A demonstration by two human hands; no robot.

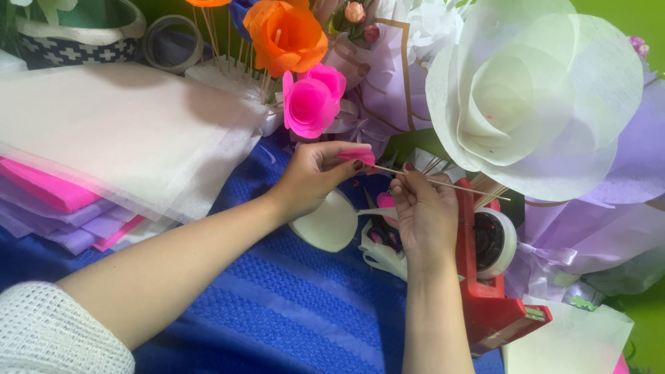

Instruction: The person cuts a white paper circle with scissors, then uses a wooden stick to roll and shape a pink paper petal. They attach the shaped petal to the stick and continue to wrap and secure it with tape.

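Note:
My left hand pinches a small pink paper petal wrapped at the end of a thin wooden stick. My right hand grips the same stick just right of the petal, fingers closed around it. The stick runs on to the right, past a large white paper flower. Both hands hover above a blue knitted cloth. A finished pink paper rose stands just above my left hand.
A red tape dispenser lies right of my right wrist. Scissors and white petal cutouts lie under the hands. Stacked white, pink and lilac paper sheets fill the left. An orange paper flower stands behind; purple wrapping lies right.

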